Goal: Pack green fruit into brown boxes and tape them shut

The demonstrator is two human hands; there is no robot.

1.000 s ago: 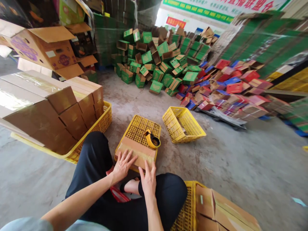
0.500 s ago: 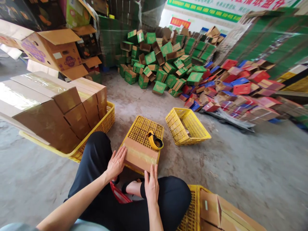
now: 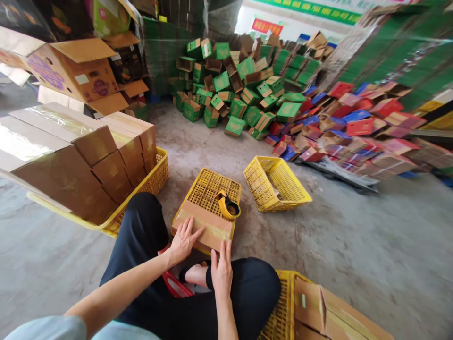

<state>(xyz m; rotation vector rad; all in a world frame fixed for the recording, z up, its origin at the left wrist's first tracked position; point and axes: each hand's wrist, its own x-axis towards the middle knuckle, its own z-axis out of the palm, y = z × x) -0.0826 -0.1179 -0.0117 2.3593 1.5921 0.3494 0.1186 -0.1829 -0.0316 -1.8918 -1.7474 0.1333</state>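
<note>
A flat brown cardboard box [image 3: 208,225] with clear tape along its top lies on an upturned yellow plastic crate [image 3: 205,182] in front of my knees. My left hand [image 3: 183,242] rests on the box's top near its left part, fingers stretched out. At the near right corner, my right hand [image 3: 222,265] touches the box's edge with its fingers extended. Just behind the box on the crate sits a yellow and black tape dispenser [image 3: 227,206], touched by neither hand.
A yellow crate [image 3: 163,167] packed with taped cardboard boxes [image 3: 95,141] stands left. Another yellow crate [image 3: 260,189] lies ahead right, and one with boxes [image 3: 339,311] is at lower right. Piles of green boxes [image 3: 235,125] and red and blue boxes [image 3: 359,126] cover the floor behind.
My left hand has slid right from the box's left end onto its taped top. My right hand stays at the near right corner. The box and tape dispenser look unmoved.
</note>
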